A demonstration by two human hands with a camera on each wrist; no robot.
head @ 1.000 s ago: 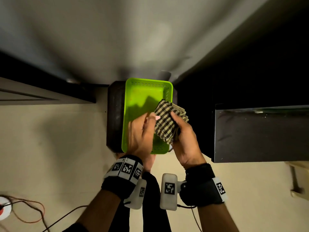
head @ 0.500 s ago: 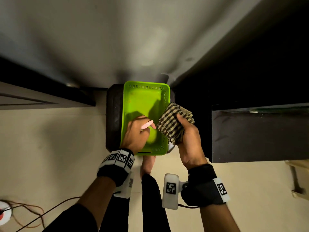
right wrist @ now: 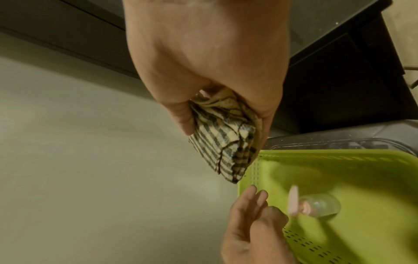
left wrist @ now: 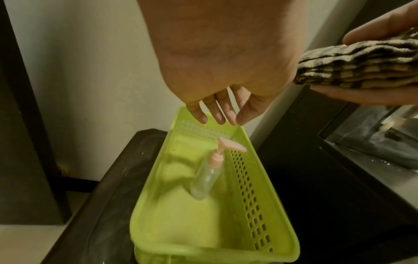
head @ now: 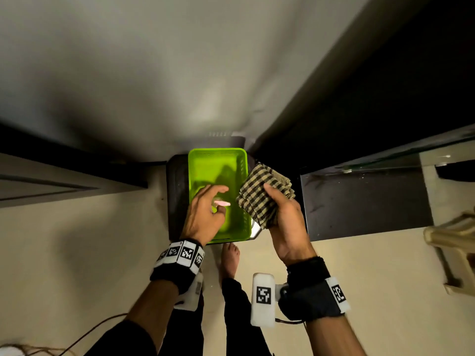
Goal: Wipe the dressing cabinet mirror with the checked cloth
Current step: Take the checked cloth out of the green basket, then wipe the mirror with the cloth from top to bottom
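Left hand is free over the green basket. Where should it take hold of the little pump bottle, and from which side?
Take the pump bottle around its clear body just below the pink pump, coming down from above with the left hand. It stands roughly upright in the green basket near the perforated wall, so the sides are walled in and the spout offers little grip.

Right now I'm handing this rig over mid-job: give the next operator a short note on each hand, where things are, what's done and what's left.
Left hand: open, holding nothing, fingers relaxed above the green basket.
Right hand: firm grip on the folded checked cloth, held beside the basket's right rim.
Spray bottle: clear with a pink pump top, stands inside the basket, not held.
Basket rests on a dark stand; a dark glossy surface lies to the right.
Done: cloth is in hand.
Left: no wiping shown yet; the mirror itself cannot be clearly identified in these views, so find it, then wipe.
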